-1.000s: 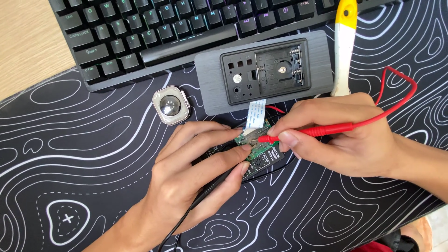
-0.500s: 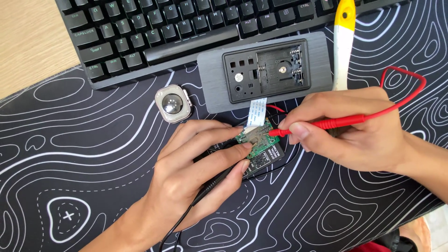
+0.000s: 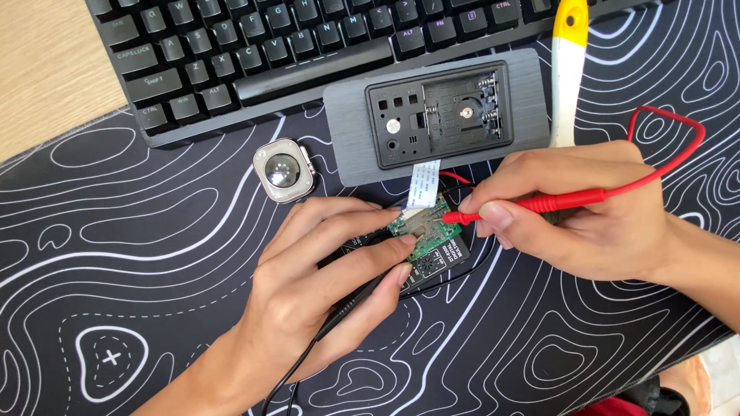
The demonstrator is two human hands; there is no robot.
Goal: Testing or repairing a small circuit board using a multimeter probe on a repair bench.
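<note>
My right hand (image 3: 586, 219) is pinching the red probe (image 3: 539, 205) between thumb and forefinger, fingers clamped on its shaft, its tip touching the small green circuit board (image 3: 422, 231). My left hand (image 3: 324, 289) is gripping the black probe (image 3: 362, 296), fingers closed around it pen-style, with the forefinger tip resting on the board's left edge; the black tip itself is hidden under my fingers. The board is lying directly between the two sets of fingertips, partly over a black label plate (image 3: 443, 258).

A white ribbon cable (image 3: 422, 183) is running from the board up to the grey housing (image 3: 347, 115), which is lying open side up just beyond my fingers. The red lead (image 3: 678, 146) is looping off to the right. A small square silver device with a domed lens (image 3: 284, 171) is sitting just left of the housing. A yellow-and-white tool (image 3: 569, 69) is lying beside the housing's right end. A black keyboard (image 3: 254, 54) is sitting further back. Everything is resting on a black contour-patterned mat (image 3: 116, 254) on the wooden tabletop (image 3: 46, 69).
</note>
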